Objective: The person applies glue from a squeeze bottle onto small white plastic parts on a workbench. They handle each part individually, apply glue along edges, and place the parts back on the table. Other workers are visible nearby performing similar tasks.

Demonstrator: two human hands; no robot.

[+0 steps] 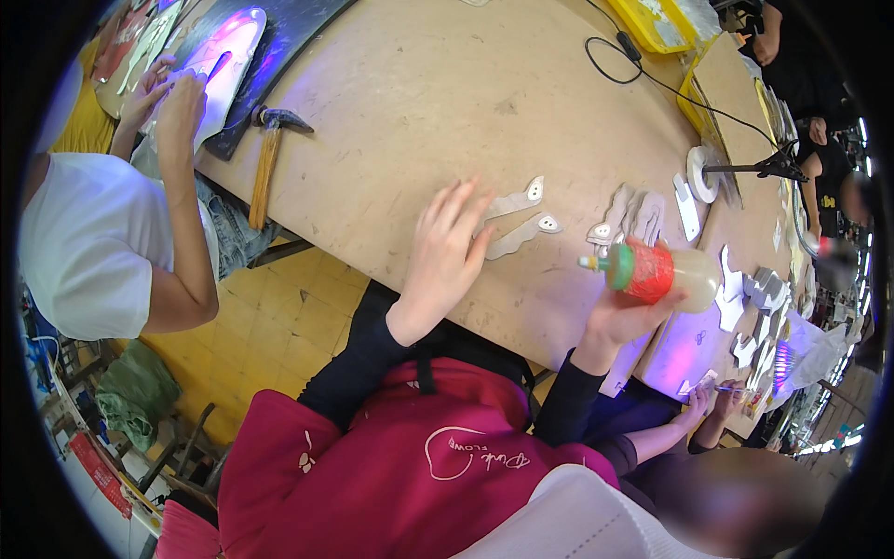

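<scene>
Two hands over pale cut pieces on a table (pixel 410 102).
Left hand (pixel 445 250) lies spread, holding nothing, pale strips (pixel 521 219) at its 2 o'clock; right hand (pixel 622 321) grips a glue bottle (pixel 656 271).

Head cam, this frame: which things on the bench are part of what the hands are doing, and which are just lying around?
In use:
- left hand, flat on the table beside two pale strap-shaped pieces
- right hand, holding a squeeze bottle, nozzle toward those pieces

Lying about:
- hammer, nearer the co-worker's hands
- black cable
- more pale cut pieces
- yellow tray
</scene>
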